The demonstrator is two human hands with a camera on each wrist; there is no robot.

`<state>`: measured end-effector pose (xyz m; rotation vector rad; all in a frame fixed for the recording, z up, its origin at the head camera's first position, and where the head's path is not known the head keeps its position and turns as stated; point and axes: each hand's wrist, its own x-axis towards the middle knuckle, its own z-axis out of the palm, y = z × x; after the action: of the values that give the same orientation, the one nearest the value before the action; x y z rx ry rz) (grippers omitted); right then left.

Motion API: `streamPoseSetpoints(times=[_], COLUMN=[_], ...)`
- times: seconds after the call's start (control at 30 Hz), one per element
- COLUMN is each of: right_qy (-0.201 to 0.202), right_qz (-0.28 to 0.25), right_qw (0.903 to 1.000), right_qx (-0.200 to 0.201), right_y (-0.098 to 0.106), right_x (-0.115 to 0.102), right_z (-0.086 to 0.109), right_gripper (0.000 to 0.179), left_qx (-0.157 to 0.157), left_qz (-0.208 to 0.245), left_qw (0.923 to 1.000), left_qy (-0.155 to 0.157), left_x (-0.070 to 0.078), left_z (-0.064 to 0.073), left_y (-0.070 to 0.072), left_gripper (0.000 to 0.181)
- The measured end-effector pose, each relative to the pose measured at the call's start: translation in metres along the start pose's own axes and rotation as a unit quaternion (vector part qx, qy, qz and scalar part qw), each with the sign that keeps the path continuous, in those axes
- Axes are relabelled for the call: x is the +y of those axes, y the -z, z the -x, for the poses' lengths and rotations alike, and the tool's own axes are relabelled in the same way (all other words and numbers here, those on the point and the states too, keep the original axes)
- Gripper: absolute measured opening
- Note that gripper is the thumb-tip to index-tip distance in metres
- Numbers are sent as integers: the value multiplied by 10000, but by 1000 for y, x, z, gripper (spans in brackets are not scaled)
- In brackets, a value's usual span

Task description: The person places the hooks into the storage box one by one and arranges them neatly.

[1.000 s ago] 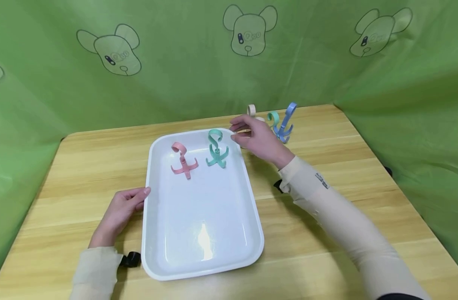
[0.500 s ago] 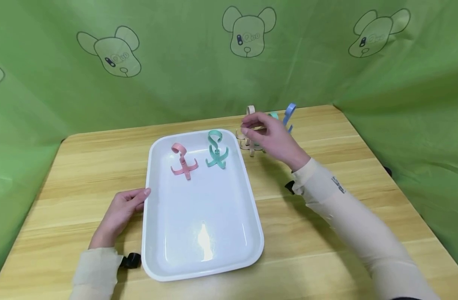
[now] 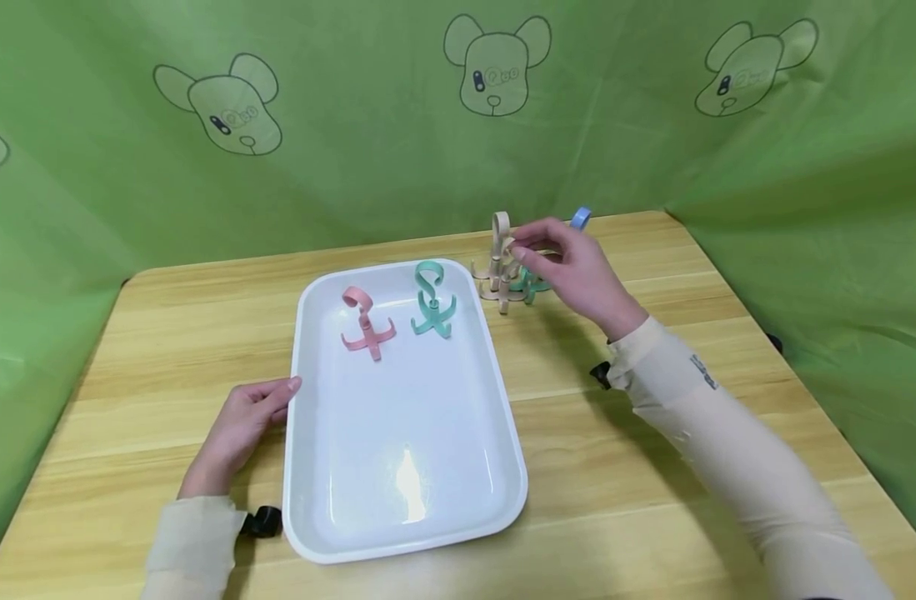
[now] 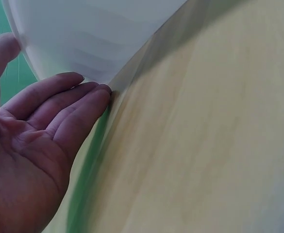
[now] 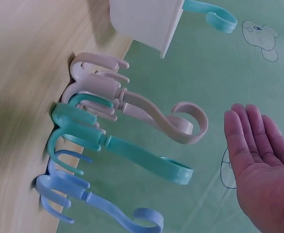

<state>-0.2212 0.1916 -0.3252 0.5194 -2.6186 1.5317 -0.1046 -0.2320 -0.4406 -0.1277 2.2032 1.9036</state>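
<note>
The left hand [image 3: 240,425] holds the left rim of a white tray [image 3: 397,433]. In the left wrist view its thumb is at the rim and its fingers [image 4: 83,111] lie against the outer wall. Inside the tray stand a pink four-claw hook [image 3: 369,336] and a green one [image 3: 434,317]. Over the group beyond the tray's far right corner is the right hand [image 3: 578,275], empty and extended in the right wrist view. That group has two beige hooks [image 5: 100,87], a green hook [image 5: 78,127] and a blue hook [image 5: 66,187], mostly hidden by the hand in the head view.
A wooden table [image 3: 653,467] carries everything. Green cloth [image 3: 367,167] with mouse-face drawings rises behind it and along the sides. Black wrist-worn pieces [image 3: 262,521] show below each hand.
The right hand has moved rightward from the tray's far right corner to over the standing hooks, uncovering the beige ones. The left hand and tray stay put.
</note>
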Motion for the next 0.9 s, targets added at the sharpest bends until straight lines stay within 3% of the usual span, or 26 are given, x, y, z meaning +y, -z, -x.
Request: streamPoseSetpoints(times=[0.67, 0.9], right_qy=[5, -106], right_qz=[2, -250], right_qw=[9960, 9924], right_qx=[890, 1197], right_y=[37, 47], right_x=[18, 27], right_z=[-5, -8], right_gripper=[34, 32], left_qx=[-34, -38], left_qz=[20, 47], left_qw=[10000, 10000], left_qy=[53, 18], left_x=[3, 2], left_z=[1, 1], left_y=[1, 0], left_gripper=[55, 54])
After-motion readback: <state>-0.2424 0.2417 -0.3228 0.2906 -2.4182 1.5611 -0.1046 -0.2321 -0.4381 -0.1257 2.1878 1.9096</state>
